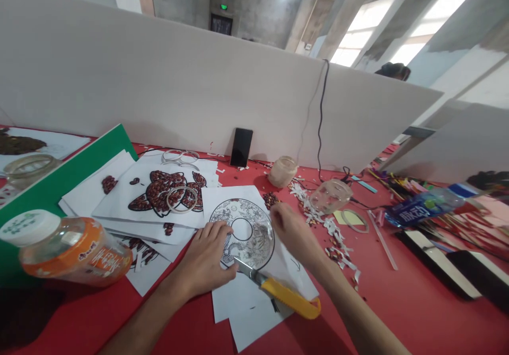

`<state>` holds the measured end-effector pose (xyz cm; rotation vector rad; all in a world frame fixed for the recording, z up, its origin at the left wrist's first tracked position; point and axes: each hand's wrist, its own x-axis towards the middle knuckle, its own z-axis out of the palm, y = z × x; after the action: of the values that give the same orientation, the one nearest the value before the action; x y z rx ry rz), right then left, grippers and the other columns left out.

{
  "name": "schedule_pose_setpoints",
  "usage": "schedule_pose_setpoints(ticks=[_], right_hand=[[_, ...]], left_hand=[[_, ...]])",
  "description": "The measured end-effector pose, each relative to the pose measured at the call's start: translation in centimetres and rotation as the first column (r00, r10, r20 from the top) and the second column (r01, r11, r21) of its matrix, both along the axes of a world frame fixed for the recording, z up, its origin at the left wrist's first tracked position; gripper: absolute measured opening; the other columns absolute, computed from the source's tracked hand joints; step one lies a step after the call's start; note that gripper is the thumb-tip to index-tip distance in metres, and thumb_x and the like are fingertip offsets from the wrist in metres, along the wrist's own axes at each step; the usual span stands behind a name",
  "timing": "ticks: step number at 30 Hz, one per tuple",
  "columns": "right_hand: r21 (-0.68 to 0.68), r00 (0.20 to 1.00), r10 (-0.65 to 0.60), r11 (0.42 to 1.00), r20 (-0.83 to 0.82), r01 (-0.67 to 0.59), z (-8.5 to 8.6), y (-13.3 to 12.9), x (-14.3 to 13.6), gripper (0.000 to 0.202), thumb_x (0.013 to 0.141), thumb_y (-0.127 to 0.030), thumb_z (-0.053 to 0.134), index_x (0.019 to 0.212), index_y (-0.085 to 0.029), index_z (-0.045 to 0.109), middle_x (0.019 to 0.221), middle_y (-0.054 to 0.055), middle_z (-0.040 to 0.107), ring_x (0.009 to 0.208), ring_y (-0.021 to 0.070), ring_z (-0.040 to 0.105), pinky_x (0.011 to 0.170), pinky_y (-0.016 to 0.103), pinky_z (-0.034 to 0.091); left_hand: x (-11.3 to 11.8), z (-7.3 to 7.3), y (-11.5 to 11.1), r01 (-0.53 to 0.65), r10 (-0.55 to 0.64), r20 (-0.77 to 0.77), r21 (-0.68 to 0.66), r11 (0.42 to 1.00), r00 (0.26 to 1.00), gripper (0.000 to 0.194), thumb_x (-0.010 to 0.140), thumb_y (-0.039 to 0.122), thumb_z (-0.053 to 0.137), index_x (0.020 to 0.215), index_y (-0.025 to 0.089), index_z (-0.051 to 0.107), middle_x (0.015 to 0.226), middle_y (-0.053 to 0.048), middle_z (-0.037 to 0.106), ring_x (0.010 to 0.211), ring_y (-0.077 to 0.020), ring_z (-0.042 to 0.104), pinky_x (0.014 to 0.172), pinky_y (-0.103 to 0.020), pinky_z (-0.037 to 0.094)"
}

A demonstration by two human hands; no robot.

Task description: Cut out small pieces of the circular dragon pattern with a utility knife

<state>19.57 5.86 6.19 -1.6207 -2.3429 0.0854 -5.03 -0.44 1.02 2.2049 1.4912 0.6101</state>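
A round black-line drawing [260,238] with a ring in its middle is on white paper [234,193]. Fingers apart, my left hand [212,251] lies across the drawing's left edge and holds nothing. At the drawing's upper right is my right hand [292,230], its fingers curled together and turned down. Whatever they pinch, if anything, is hidden. Just beyond those fingers sits a small heap of dark red beans [271,200]. A yellow utility knife [290,296] rests on the paper between my forearms, its blade tip by my left thumb.
Stacked sheets carry a picture made of red beans [163,191], with tape rolls [182,199] on them. An orange-labelled bottle [75,251] stands left. Farther back are a phone [241,147] and glass jars [283,171]. Paper scraps [334,230], a blue packet [425,206] and black-white cases [439,262] lie right.
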Motion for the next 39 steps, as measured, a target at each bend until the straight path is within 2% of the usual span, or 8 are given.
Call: schedule_pose_setpoints(ticks=[2,5,7,13,24,28,33,39], right_hand=[[0.185,0.982,-0.144,0.975,0.123,0.12,-0.2,0.5,3.2,0.021,0.096,-0.011,0.041,0.098,-0.018,0.062,0.097,0.01,0.069,0.08,0.0221,0.066,0.068,0.031,0.046],[0.194,0.948,-0.103,0.98,0.302,0.045,-1.2,-1.2,7.2,0.043,0.083,0.001,0.042,0.115,-0.016,0.066,0.111,0.014,0.072,0.09,0.0251,0.07,0.074,0.035,0.051],[0.195,0.954,-0.039,0.981,0.296,-0.02,-2.0,-3.8,8.1,0.045,0.088,-0.001,0.041,0.121,-0.017,0.066,0.116,0.013,0.072,0.093,0.0253,0.071,0.077,0.036,0.054],[0.097,0.957,0.263,0.956,0.123,-0.275,-3.2,-11.4,3.8,0.033,0.102,-0.03,0.05,0.133,-0.025,0.06,0.113,0.009,0.073,0.095,0.0242,0.07,0.079,0.037,0.059],[0.088,0.948,0.316,0.946,-0.047,-0.312,-4.3,-13.5,4.1,0.035,0.105,-0.021,0.042,0.134,-0.026,0.061,0.109,0.009,0.072,0.092,0.0231,0.07,0.079,0.036,0.061],[0.096,0.977,0.139,0.988,-0.163,-0.125,-3.7,-11.7,5.9,0.032,0.106,-0.029,0.044,0.134,-0.027,0.059,0.117,0.009,0.07,0.102,0.0217,0.071,0.083,0.031,0.06],[0.201,0.981,-0.192,0.961,-0.011,0.19,-4.6,-5.7,7.8,0.034,0.105,-0.035,0.039,0.126,-0.02,0.06,0.106,0.013,0.071,0.087,0.0274,0.073,0.069,0.037,0.055],[0.337,0.924,-0.336,0.904,0.182,0.263,-4.4,-3.9,6.3,0.028,0.102,-0.035,0.044,0.114,-0.02,0.064,0.107,0.015,0.071,0.098,0.0357,0.069,0.082,0.05,0.05]], left_hand=[[-0.1,0.0,0.0,0.01,-0.01,0.024,0.008,1.0,1.0,0.056,0.076,0.033,0.07,0.127,0.023,0.05,0.136,-0.012,0.054,0.131,-0.0341,0.048,0.109,-0.052,0.041],[-0.5,0.1,0.2,0.021,-0.021,0.11,0.005,1.0,0.994,0.052,0.084,0.038,0.069,0.13,0.023,0.049,0.133,-0.012,0.057,0.127,-0.0329,0.052,0.106,-0.05,0.045],[-0.9,0.2,0.4,0.002,0.005,0.189,-0.034,0.999,0.982,0.039,0.095,0.039,0.058,0.13,0.024,0.049,0.13,-0.01,0.06,0.122,-0.0295,0.056,0.102,-0.047,0.049],[-1.6,-0.1,1.0,0.04,-0.037,0.238,-0.008,0.999,0.971,0.035,0.093,0.026,0.06,0.128,0.027,0.053,0.127,-0.007,0.061,0.12,-0.0266,0.058,0.104,-0.044,0.049],[-1.4,0.1,1.2,0.018,-0.026,0.219,0.042,0.999,0.975,0.026,0.1,0.023,0.048,0.122,0.026,0.061,0.12,-0.005,0.067,0.114,-0.0226,0.063,0.098,-0.039,0.055],[-2.2,0.5,1.5,-0.01,-0.018,0.143,0.195,0.981,0.99,0.035,0.102,0.018,0.041,0.13,0.027,0.06,0.124,-0.005,0.067,0.116,-0.0211,0.063,0.099,-0.037,0.054],[-4.7,0.2,2.7,-0.275,0.382,-0.095,0.539,0.796,0.919,0.035,0.096,0.014,0.047,0.127,0.017,0.065,0.134,-0.015,0.064,0.126,-0.035,0.055,0.105,-0.052,0.045],[-5.8,0.0,3.1,-0.306,0.459,-0.182,0.531,0.79,0.87,0.02,0.098,0.017,0.051,0.099,0.02,0.071,0.123,-0.01,0.071,0.109,-0.0337,0.061,0.088,-0.048,0.049]])
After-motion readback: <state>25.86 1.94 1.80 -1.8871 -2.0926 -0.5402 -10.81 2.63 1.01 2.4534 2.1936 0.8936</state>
